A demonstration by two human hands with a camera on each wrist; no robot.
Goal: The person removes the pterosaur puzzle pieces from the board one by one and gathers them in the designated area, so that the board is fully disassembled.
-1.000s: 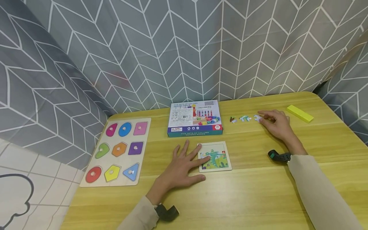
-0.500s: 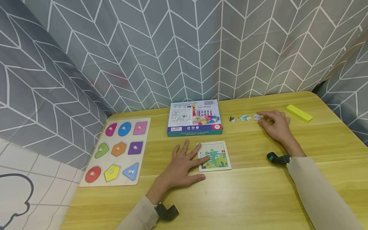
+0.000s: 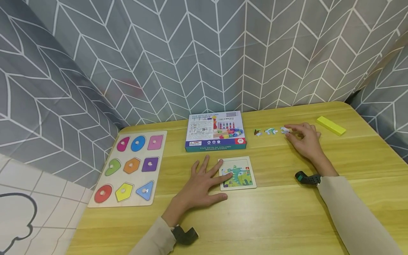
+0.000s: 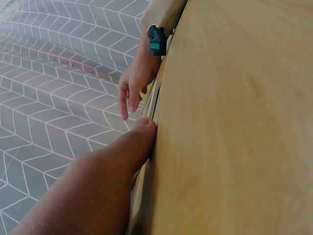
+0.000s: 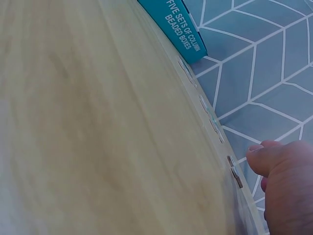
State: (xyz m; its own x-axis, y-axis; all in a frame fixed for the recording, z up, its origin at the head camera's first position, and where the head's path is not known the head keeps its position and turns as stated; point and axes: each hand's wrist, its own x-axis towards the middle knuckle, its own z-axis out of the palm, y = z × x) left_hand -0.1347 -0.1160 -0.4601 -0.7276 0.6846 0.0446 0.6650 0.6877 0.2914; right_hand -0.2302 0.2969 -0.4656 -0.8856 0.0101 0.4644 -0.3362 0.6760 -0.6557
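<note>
My left hand (image 3: 201, 187) lies spread on the table with its fingers straight. Its fingertips overlap the left part of a small square jigsaw puzzle (image 3: 243, 179) with a green dinosaur in a pale frame. At the back right, my right hand (image 3: 307, 141) is loosely bent over a pale blue puzzle piece (image 3: 283, 130), thumb and forefinger at its right edge. In the right wrist view the thumb (image 5: 271, 159) shows apart from that piece, which lies flat. Left of it lie a green and white piece (image 3: 271, 131) and a brown one (image 3: 257, 132).
A bead-toy box (image 3: 216, 131) stands behind the puzzle, against the grey patterned curtain (image 3: 204, 56). On the left lies a board (image 3: 140, 150) of coloured knobbed shapes. A yellow block (image 3: 331, 125) lies near the table's right back corner. Black cameras sit on both wrists.
My right hand has shifted very slightly left beside the pale blue piece. My left hand and the puzzle stay as they were.
</note>
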